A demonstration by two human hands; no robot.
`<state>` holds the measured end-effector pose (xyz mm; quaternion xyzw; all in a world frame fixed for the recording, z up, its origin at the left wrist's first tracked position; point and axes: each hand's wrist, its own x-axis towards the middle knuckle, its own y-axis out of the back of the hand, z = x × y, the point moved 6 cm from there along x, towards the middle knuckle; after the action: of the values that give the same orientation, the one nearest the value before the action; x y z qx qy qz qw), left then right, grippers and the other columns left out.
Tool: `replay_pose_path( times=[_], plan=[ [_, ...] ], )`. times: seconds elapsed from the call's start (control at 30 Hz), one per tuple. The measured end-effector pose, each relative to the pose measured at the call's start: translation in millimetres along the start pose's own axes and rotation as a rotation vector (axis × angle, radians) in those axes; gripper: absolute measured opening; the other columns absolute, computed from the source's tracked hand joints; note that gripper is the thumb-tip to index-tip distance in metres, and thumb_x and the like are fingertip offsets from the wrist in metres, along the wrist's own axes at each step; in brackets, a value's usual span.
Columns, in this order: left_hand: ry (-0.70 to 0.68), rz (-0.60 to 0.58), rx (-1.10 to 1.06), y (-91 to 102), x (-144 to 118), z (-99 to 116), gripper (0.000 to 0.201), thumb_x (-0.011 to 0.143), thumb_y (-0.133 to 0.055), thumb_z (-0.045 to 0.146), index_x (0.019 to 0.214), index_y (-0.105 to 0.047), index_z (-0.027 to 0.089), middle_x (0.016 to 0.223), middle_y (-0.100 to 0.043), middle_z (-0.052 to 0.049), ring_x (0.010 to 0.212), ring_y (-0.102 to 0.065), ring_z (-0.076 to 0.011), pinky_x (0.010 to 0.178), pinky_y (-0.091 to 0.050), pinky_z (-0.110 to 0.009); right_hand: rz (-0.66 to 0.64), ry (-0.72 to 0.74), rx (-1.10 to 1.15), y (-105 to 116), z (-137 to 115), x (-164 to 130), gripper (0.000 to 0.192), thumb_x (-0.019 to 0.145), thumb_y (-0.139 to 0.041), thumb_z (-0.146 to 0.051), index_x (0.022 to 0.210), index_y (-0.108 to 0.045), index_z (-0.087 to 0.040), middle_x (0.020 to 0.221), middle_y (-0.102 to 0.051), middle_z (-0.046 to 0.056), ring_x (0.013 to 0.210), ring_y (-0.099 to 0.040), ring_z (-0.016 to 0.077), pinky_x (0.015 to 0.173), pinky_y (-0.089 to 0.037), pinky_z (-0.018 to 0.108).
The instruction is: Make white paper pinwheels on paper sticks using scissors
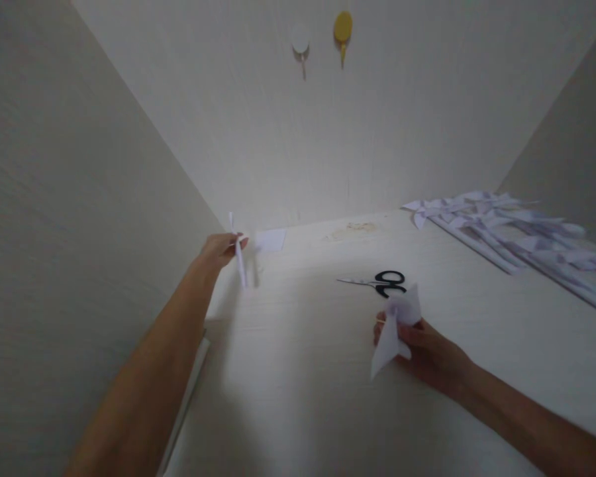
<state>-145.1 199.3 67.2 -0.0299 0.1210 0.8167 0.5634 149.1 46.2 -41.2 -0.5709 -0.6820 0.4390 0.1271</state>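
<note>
Your left hand (221, 250) pinches an upright paper stick (239, 255) at centre-left; your right hand (427, 351), lower right, grips folded paper (397, 328).

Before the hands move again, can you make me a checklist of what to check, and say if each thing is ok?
1. Left hand has hold of the rolled paper stick: ok.
2. Right hand has hold of the folded paper piece: ok.
3. Scissors lie flat on the table, apart from both hands: ok.
4. Scissor blades closed: ok.
5. Finished paper pile sits off to the right, clear of the hands: ok.
6. Folded piece is pinned together: cannot tell.
</note>
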Motion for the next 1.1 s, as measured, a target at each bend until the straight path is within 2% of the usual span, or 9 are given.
replay_pose_path(
  times=[0.07,0.17,0.23,0.27,0.3,0.37,0.5,0.73,1.1],
  plan=[
    [0.021,-0.108,-0.059,-23.9,-31.0,-1.2,0.012,0.08,-0.046,0.009,0.085,-0.056,0.007,0.085,-0.058,-0.008,0.069,-0.057,-0.0095,0.062,-0.048,-0.02,-0.02,0.006,0.068,5.9,-4.1,1.6,0.035,0.037,-0.083,-0.02,0.067,-0.064,-0.02,0.063,-0.063,-0.003,0.061,-0.058,0.0111,0.063,-0.047,0.024],
    [0.043,-0.319,-0.113,-64.6,-93.5,-27.6,0.009,0.069,-0.052,-0.001,0.069,-0.055,0.008,0.068,-0.056,-0.004,0.053,-0.053,-0.0056,0.044,-0.04,-0.013,-0.099,0.059,0.137,11.6,-14.5,4.2,0.033,0.043,-0.082,-0.023,0.07,-0.062,-0.022,0.061,-0.059,-0.004,0.059,-0.055,0.011,0.063,-0.047,0.025],
    [0.009,-0.612,-0.157,-95.3,-139.9,-49.9,0.014,0.068,-0.053,0.003,0.079,-0.054,0.012,0.077,-0.058,-0.003,0.045,-0.05,-0.005,0.034,-0.032,-0.015,-0.138,0.089,0.164,13.0,-20.8,5.4,0.032,0.046,-0.081,-0.024,0.071,-0.062,-0.022,0.06,-0.058,-0.004,0.059,-0.054,0.0104,0.064,-0.047,0.025],
    [-0.002,-0.717,-0.154,-105.8,-159.8,-61.2,0.022,0.069,-0.053,0.007,0.09,-0.053,0.015,0.081,-0.059,-0.003,0.041,-0.046,-0.0036,0.031,-0.027,-0.015,-0.149,0.096,0.173,13.1,-23.0,5.9,0.032,0.046,-0.08,-0.024,0.071,-0.062,-0.021,0.06,-0.058,-0.004,0.059,-0.054,0.01,0.065,-0.047,0.024],
    [-0.001,-0.755,-0.129,-111.8,-174.5,-72.1,0.029,0.07,-0.054,0.009,0.098,-0.051,0.017,0.082,-0.058,-0.001,0.038,-0.04,-0.0014,0.031,-0.022,-0.015,-0.154,0.101,0.179,12.7,-24.5,6.2,0.031,0.046,-0.08,-0.023,0.071,-0.061,-0.021,0.06,-0.058,-0.004,0.059,-0.054,0.0095,0.066,-0.047,0.024],
    [0.006,-0.82,-0.069,-119.6,-194.6,-87.7,0.018,0.076,-0.052,0.021,0.093,-0.055,0.016,0.065,-0.05,0.003,0.038,-0.029,-0.0009,0.033,-0.019,-0.015,-0.148,0.105,0.183,11.8,-25.9,6.9,0.03,0.047,-0.079,-0.022,0.07,-0.061,-0.02,0.061,-0.057,-0.005,0.06,-0.054,0.0088,0.065,-0.047,0.022],
    [0.061,-0.876,-0.041,-124.0,-207.5,-97.2,0.025,0.083,-0.041,0.034,0.081,-0.056,0.013,0.049,-0.03,0.007,0.04,-0.022,-0.0036,0.034,-0.016,-0.016,-0.107,0.085,0.158,12.2,-23.2,8.2,0.029,0.048,-0.079,-0.02,0.07,-0.061,-0.02,0.061,-0.057,-0.005,0.06,-0.053,0.0086,0.065,-0.046,0.022],
    [0.088,-0.89,-0.068,-124.4,-210.4,-100.0,0.021,0.082,-0.042,0.032,0.082,-0.055,0.015,0.056,-0.036,0.005,0.04,-0.023,-0.0034,0.034,-0.018,-0.017,-0.127,0.065,0.093,12.9,-18.2,9.2,0.03,0.047,-0.079,-0.021,0.071,-0.061,-0.019,0.06,-0.056,-0.005,0.06,-0.051,0.0086,0.063,-0.043,0.022],
    [0.188,-0.898,-0.121,-125.1,-213.4,-102.7,0.02,0.082,-0.044,0.03,0.09,-0.055,0.016,0.058,-0.037,0.005,0.042,-0.023,-0.0031,0.035,-0.015,-0.017,-0.047,0.065,0.034,11.2,-19.5,7.1,0.028,0.045,-0.08,-0.02,0.067,-0.064,-0.018,0.063,-0.063,-0.003,0.063,-0.055,0.0094,0.065,-0.044,0.022]
  ],
)
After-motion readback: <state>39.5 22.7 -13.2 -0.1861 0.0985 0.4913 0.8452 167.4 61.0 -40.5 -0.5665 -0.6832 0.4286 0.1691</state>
